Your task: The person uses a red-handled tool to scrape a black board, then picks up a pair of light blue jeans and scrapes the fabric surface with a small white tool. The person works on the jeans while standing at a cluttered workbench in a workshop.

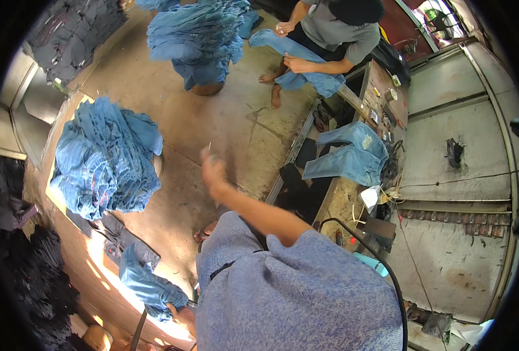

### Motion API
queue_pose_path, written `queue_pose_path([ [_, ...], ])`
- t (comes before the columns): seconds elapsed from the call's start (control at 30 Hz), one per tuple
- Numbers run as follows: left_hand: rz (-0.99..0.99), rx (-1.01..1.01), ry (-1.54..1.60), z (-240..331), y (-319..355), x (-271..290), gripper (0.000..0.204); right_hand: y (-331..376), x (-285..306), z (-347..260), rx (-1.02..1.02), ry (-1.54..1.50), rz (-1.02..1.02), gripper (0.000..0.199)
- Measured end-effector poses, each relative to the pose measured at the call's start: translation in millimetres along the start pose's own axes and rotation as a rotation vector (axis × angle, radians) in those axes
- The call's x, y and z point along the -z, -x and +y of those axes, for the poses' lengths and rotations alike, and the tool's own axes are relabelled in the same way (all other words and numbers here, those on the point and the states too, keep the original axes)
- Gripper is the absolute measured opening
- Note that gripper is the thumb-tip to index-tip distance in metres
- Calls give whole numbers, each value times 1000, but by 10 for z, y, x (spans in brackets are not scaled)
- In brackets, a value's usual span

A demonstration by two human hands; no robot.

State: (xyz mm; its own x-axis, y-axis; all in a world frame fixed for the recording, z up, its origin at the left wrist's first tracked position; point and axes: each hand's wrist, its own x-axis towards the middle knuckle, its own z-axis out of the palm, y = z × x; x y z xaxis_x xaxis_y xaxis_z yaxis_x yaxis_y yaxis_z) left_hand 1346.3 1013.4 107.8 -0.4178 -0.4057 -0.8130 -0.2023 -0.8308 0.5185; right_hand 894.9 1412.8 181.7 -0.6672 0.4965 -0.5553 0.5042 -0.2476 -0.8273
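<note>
At the lower left my left hand [182,319] closes on the end of a pair of blue jeans [148,286], which hangs bunched beyond it; my body hides part of that hand. My right hand [213,168] is stretched out over the floor, blurred, with its fingers drawn together. A thin pale sliver sticks up from them, too small and smeared to name. Left of that hand stands a big heap of blue jeans [104,158], not touched by it.
Another tall jeans pile [201,41] stands farther off. A seated co-worker [341,35] handles jeans [306,58] at the upper right. Light jeans [350,155] lie on a cluttered bench [341,205]. Dark garments [31,286] are heaped at left; a black cable [382,257] curves beside me.
</note>
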Motion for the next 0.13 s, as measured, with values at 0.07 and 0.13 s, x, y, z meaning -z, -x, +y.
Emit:
queue_pose_path([
  [0.07, -108, 43, -2, 67, -130, 117, 61, -897, 646, -353, -181, -217, 277, 70],
  [0.13, -126, 72, -18, 181, -278, -9, 63, -1699, 1450, -612, -189, -411, 589, 81],
])
